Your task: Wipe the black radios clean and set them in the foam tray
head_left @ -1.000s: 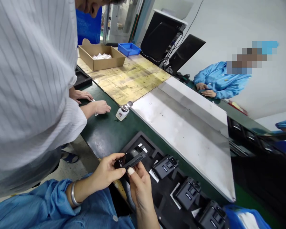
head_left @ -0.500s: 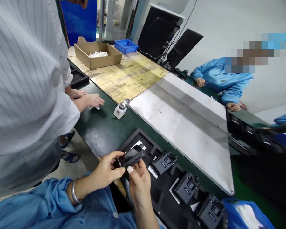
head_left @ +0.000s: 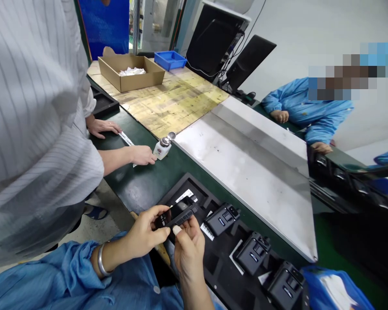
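Observation:
Both my hands grip a black handheld device (head_left: 177, 212) with a dark glossy screen and buttons along its side. My left hand (head_left: 148, 230) is closed around its near left end, the thumb on the lower edge. From below, my right hand (head_left: 190, 245) pinches the edge near the buttons. The device is held tilted over the black tray (head_left: 215, 287). Three similar devices sit in the tray to the right: one nearby (head_left: 222, 219), a middle one (head_left: 252, 253) and a front one (head_left: 284, 284). White paper slips lie beside or under them.
A white bottle (head_left: 162, 148) with a metal cap stands on the green table. At left, a person's hand (head_left: 144, 155) is beside it, near a white strip (head_left: 126, 137). Behind are a cardboard box (head_left: 139, 79) and blue bin (head_left: 170, 60). Another person in blue sits across.
The other person's hands at left have spread apart, one reaching right beside the bottle, and a white strip shows between them. My hands and the device are almost unmoved.

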Demonstrator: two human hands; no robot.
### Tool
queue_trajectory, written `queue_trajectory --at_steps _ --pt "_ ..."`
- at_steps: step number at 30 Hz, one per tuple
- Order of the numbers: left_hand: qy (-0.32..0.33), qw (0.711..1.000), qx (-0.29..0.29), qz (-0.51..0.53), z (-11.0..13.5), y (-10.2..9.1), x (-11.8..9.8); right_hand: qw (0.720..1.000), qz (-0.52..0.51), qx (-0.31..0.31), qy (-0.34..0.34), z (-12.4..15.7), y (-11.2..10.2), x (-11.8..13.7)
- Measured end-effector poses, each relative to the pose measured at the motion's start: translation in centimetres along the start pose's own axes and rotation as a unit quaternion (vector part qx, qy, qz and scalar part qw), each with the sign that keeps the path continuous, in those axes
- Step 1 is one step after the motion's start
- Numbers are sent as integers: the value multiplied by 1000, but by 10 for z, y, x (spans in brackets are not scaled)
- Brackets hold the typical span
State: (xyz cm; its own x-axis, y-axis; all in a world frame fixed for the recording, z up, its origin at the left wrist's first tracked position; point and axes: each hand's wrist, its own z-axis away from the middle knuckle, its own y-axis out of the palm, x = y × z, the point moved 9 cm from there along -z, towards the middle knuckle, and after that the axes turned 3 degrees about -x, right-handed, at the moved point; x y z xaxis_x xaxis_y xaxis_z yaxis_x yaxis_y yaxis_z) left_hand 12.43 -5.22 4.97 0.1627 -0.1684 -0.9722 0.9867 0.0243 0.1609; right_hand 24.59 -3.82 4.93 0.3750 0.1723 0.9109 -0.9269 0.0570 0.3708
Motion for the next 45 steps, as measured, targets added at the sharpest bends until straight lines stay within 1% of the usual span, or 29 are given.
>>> queue_trajectory --at_steps 3,6,12,17,24,28,36,45 --pt "8 1000 -4 -6 0 0 -3 1000 3 -1 -4 -1 0 -1" --pt "7 1000 -8 -5 -1 -2 -2 1000 -1 7 -7 -3 0 -3" --pt "-5 999 4 37 0 -3 7 998 14 54 18 -4 4 -7" --pt "-2 998 10 65 0 -1 5 998 3 63 23 0 4 -4" --pt "-18 998 11 62 1 -3 6 997 4 60 39 2 6 -6" --pt "-25 999 11 44 0 -3 3 998 18 56 29 2 8 -3" --pt "-20 999 16 45 3 -1 -3 998 46 46 4 7 8 3" --pt "-25 999 6 20 4 -7 -3 999 47 20 1 6 6 -6"
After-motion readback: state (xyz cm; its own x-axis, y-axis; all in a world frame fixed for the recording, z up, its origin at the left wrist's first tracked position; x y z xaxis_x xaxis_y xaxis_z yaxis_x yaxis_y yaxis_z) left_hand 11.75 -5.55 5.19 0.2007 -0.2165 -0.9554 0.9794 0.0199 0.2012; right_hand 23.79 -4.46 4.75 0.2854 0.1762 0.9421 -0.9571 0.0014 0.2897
